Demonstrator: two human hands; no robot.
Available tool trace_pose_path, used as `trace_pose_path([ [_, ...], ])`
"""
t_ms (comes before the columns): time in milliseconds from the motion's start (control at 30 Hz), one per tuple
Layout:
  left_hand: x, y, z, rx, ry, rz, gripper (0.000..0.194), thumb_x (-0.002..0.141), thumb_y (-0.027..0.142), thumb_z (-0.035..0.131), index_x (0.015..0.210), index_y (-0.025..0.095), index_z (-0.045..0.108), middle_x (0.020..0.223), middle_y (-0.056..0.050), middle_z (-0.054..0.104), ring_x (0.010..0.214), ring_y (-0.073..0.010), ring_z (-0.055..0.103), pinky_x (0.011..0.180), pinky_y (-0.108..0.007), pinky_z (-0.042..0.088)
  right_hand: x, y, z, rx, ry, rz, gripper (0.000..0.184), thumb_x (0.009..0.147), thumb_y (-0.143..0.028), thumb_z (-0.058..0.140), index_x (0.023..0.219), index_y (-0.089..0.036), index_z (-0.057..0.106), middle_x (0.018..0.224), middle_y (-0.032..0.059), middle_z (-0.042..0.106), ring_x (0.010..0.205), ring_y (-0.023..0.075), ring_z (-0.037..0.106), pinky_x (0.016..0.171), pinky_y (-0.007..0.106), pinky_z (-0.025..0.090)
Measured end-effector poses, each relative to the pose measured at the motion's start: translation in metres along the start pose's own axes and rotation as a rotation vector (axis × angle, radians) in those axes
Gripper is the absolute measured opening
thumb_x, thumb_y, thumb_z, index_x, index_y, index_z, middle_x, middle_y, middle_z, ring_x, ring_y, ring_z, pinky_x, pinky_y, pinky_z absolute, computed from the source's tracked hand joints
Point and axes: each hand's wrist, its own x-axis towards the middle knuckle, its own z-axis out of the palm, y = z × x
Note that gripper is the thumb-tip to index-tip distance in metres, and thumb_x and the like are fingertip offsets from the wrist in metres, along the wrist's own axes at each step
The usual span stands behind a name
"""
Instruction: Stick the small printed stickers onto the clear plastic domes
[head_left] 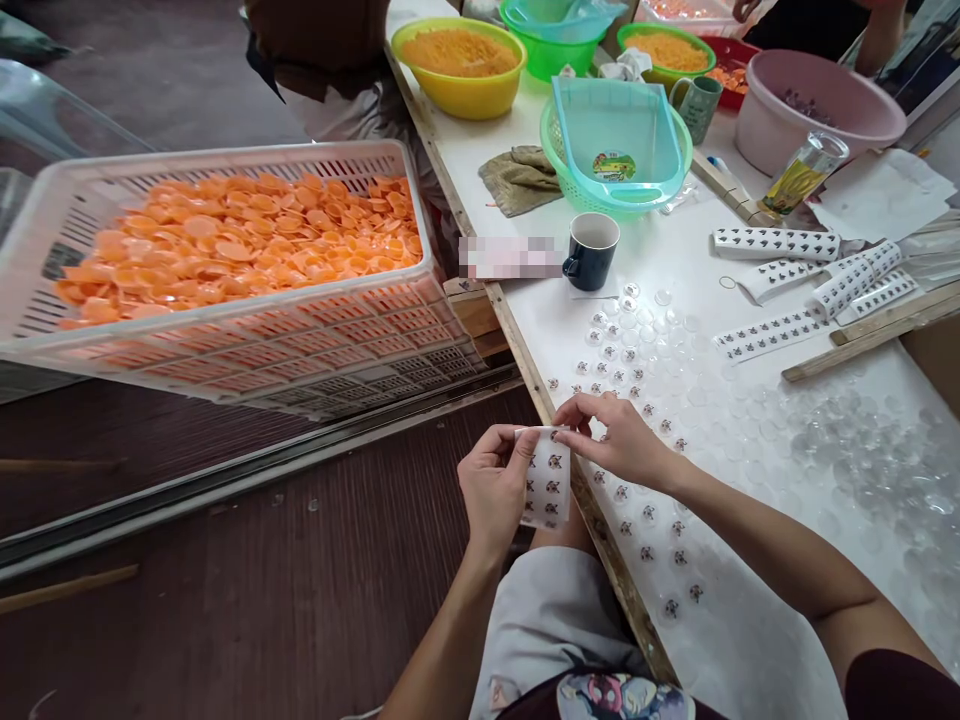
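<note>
- The left hand (491,485) grasps a sticker strip (551,490) between thumb and fingers, just off the counter's wood-trimmed edge, above the person's lap.
- The right hand (615,430) brings thumb and bent fingers to the strip's top corner; I cannot tell whether they pinch it.
- Along that edge of the counter (547,335), clear discs with stickers (647,553) lie scattered.
- Farther in, plain clear discs (877,470) are heaped.
- A dark mug (589,265) stands near the same edge, beyond the hands.
- Outside it, a crate (330,325) holds orange pieces (232,230).
</note>
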Motion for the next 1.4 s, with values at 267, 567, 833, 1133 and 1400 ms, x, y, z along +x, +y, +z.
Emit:
trace_pose_path([
  [267, -0.001, -0.006, 0.001, 0.046, 0.054, 0.029, 0.039, 0.081, 0.048, 0.075, 0.063, 0.016, 0.062, 0.057, 0.003, 0.055, 0.051, -0.0092, 0.045, 0.047, -0.019, 0.036, 0.0, -0.001, 0.001, 0.029, 0.185, -0.063, 0.007, 0.091, -0.023, 0.064, 0.084, -0.022, 0.063, 0.088, 0.0026, 0.065, 0.084, 0.0174, 0.059, 0.079, 0.034, 0.045],
  [567, -0.003, -0.006, 0.0, 0.098, -0.001, 0.062, 0.034, 0.085, 0.047, 0.071, 0.071, 0.016, 0.068, 0.062, 0.001, 0.06, 0.056, -0.011, 0.05, 0.051, -0.02, 0.04, 0.016, -0.015, 0.013, 0.302, 0.051, 0.0, 0.035, 0.087, -0.02, 0.061, 0.118, -0.025, 0.046, 0.082, -0.0038, 0.063, 0.08, 0.0161, 0.063, 0.081, 0.036, 0.051],
  [833, -0.002, -0.01, -0.003, 0.11, -0.037, 0.035, 0.025, 0.086, 0.04, 0.068, 0.076, 0.017, 0.069, 0.067, -0.001, 0.066, 0.059, -0.0128, 0.055, 0.053, -0.021, 0.043, 0.089, 0.066, -0.076, 0.132, 0.561, 0.078, 0.043, 0.082, -0.018, 0.065, 0.116, -0.029, 0.041, 0.081, -0.0044, 0.062, 0.082, 0.0179, 0.064, 0.083, 0.039, 0.05],
  [1133, -0.001, -0.014, -0.002, 0.098, -0.048, -0.013, 0.027, 0.085, 0.043, 0.069, 0.075, 0.017, 0.068, 0.066, 0.0, 0.065, 0.057, -0.0124, 0.054, 0.051, -0.021, 0.043, 0.128, 0.122, -0.088, -0.126, 0.508, 0.279, 0.045, 0.078, -0.01, 0.059, 0.117, -0.026, 0.042, 0.079, -0.0026, 0.062, 0.078, 0.0197, 0.062, 0.082, 0.039, 0.047],
  [1400, -0.001, -0.011, 0.0, 0.094, -0.068, -0.024, 0.028, 0.084, 0.043, 0.07, 0.075, 0.017, 0.069, 0.066, -0.001, 0.067, 0.056, -0.0125, 0.056, 0.05, -0.021, 0.043, 0.137, 0.105, -0.076, -0.743, 0.404, 0.267, 0.044, 0.084, -0.003, 0.05, 0.127, -0.014, 0.049, 0.115, 0.0168, 0.063, 0.102, 0.0301, 0.06, 0.099, 0.049, 0.034],
])
